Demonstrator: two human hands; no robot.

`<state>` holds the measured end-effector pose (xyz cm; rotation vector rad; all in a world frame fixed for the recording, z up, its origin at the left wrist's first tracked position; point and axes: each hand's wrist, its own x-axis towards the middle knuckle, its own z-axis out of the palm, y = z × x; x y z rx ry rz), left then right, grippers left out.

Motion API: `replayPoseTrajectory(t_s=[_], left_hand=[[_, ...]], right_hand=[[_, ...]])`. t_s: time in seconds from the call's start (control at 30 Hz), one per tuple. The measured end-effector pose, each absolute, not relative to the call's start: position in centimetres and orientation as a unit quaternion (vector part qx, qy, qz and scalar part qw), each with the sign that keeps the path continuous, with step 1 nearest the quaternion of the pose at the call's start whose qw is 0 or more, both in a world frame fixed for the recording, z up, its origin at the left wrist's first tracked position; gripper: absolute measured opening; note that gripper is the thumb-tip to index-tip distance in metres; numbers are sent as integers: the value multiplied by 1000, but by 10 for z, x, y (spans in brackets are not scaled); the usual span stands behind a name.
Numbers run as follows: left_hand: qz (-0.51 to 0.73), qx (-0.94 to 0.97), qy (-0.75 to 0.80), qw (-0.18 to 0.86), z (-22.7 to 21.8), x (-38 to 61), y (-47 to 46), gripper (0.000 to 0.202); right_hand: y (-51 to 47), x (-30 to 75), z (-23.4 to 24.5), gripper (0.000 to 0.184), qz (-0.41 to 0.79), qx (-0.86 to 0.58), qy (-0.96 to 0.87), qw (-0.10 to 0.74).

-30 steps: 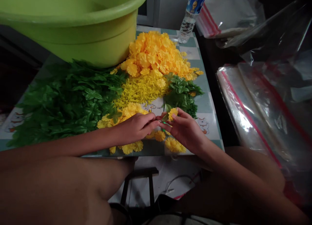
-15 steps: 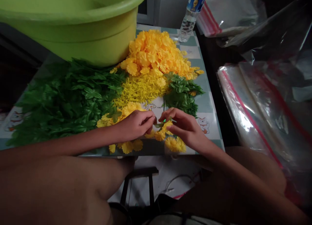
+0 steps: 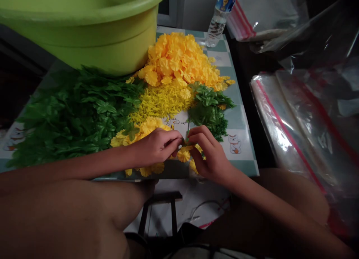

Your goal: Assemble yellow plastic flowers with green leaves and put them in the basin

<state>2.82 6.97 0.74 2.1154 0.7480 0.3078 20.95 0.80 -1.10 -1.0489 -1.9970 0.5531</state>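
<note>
**Both hands pinching a thin green stem at the table**

The left hand [image 3: 157,147] and right hand [image 3: 209,154] are working together, their fingers [image 3: 198,137] pinching a thin green stem [image 3: 189,124] just above loose yellow artificial flowers [image 3: 183,155] on the table [image 3: 238,119], beside a heap of artificial leaves [image 3: 207,115].

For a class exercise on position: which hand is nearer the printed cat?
Right. The right hand sits just left of the printed cat; the left hand lies farther left, beyond it.
</note>
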Motion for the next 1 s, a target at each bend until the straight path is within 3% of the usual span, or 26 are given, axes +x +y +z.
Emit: replayPoseTrajectory(t_s=[0.57, 1.0], left_hand=[[152, 875, 268, 375, 2, 27, 69, 21], [208, 950, 168, 160, -3, 26, 71, 23]], right_hand=[[6, 207, -14, 21, 221, -412, -788, 401], [1, 200, -15, 23, 167, -413, -792, 418]])
